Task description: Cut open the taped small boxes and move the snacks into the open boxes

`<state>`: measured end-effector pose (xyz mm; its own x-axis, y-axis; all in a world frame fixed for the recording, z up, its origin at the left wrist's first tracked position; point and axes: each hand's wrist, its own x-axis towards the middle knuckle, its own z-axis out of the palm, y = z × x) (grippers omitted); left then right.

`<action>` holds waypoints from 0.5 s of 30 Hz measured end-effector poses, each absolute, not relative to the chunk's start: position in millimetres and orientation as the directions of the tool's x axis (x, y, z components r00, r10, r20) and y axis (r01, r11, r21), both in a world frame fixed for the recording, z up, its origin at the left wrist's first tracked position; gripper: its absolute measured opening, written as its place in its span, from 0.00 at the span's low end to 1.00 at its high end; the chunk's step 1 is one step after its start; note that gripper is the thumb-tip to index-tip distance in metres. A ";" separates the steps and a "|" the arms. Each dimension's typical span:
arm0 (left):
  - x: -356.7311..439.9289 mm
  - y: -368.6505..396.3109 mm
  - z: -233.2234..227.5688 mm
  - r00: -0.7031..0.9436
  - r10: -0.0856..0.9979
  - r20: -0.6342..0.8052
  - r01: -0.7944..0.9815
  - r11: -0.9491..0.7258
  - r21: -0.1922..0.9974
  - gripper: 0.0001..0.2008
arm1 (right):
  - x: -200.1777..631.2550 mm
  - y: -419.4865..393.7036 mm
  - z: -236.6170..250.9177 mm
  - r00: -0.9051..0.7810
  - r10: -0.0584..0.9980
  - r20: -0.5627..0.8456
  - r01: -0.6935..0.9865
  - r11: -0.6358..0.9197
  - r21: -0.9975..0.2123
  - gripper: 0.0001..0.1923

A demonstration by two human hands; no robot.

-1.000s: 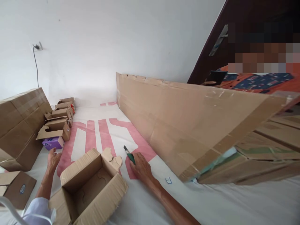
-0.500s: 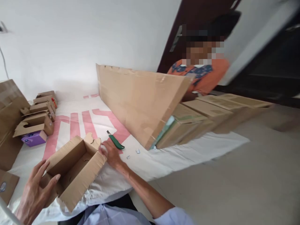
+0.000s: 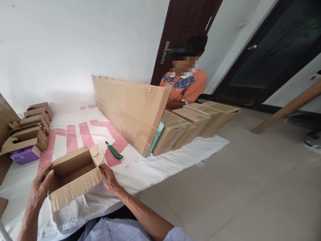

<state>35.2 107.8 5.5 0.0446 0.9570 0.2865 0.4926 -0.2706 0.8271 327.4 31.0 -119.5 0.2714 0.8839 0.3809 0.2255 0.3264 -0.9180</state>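
Between my hands is an open cardboard box (image 3: 75, 190), its inside bare and its top edges rough. My left hand (image 3: 41, 185) grips the box's left end, with the thumb over the rim. At the opposite end, my right hand (image 3: 109, 175) holds the corner below a torn, curved flap. The box rests at the near edge of a cloth-covered surface (image 3: 150, 170) with pink markings. Just beyond my right hand lies a green utility knife (image 3: 114, 150). Two small scraps with blue edges (image 3: 135, 159) lie to the right of the knife.
A tall cardboard panel (image 3: 127, 110) stands across the surface, with several closed cartons (image 3: 173, 130) behind it. At the left are several open small boxes (image 3: 40, 137) and a purple box (image 3: 25, 154). A person in an orange shirt (image 3: 198, 85) sits beyond the cartons, near a door.
My view has swung to the right. My left hand has closed on the box's end, its fingers spread before. The box has turned and its near side now faces me more.
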 end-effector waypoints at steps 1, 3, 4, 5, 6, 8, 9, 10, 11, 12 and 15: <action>33.2 101.6 3.0 0.013 0.957 0.291 0.492 -0.259 0.831 0.33 | 325.9 30.3 -121.9 0.276 0.880 0.385 0.237 0.326 -0.915 0.17; 27.6 86.9 -1.1 -0.047 0.959 0.281 0.496 -0.222 0.840 0.34 | 323.6 29.2 -126.0 0.286 0.875 0.390 0.251 0.324 -0.912 0.18; 24.4 79.7 -2.3 -0.071 0.958 0.278 0.498 -0.207 0.842 0.34 | 323.5 29.3 -127.2 0.282 0.873 0.398 0.271 0.326 -0.906 0.18; 21.4 73.3 -2.8 -0.086 0.956 0.282 0.500 -0.203 0.842 0.34 | 324.8 30.3 -127.3 0.275 0.868 0.413 0.306 0.329 -0.894 0.18; 18.9 67.9 -2.9 -0.093 0.951 0.296 0.506 -0.211 0.836 0.33 | 328.0 32.1 -126.1 0.265 0.860 0.437 0.360 0.332 -0.872 0.17; 17.0 59.0 -2.8 -0.087 0.933 0.350 0.533 -0.253 0.807 0.33 | 340.4 37.7 -119.8 0.249 0.840 0.482 0.546 0.289 -0.786 0.15; 17.8 54.8 -3.3 -0.075 0.922 0.380 0.551 -0.279 0.787 0.33 | 349.4 40.5 -115.1 0.247 0.835 0.491 0.653 0.231 -0.722 0.14; 20.0 50.0 -4.6 -0.061 0.913 0.404 0.567 -0.302 0.767 0.33 | 359.5 42.7 -110.4 0.255 0.835 0.487 0.745 0.151 -0.649 0.12; 23.6 44.4 -7.0 -0.043 0.904 0.424 0.580 -0.323 0.747 0.33 | 370.2 44.2 -106.5 0.281 0.850 0.445 0.825 0.022 -0.564 0.11; 28.2 38.3 -10.6 -0.024 0.903 0.430 0.580 -0.338 0.741 0.32 | 381.0 45.1 -104.5 0.296 0.855 0.426 0.837 -0.018 -0.546 0.11; 45.6 21.9 -27.3 0.015 0.916 0.402 0.540 -0.346 0.767 0.31 | 411.2 50.0 -115.4 0.300 0.886 0.353 0.877 -0.110 -0.468 0.12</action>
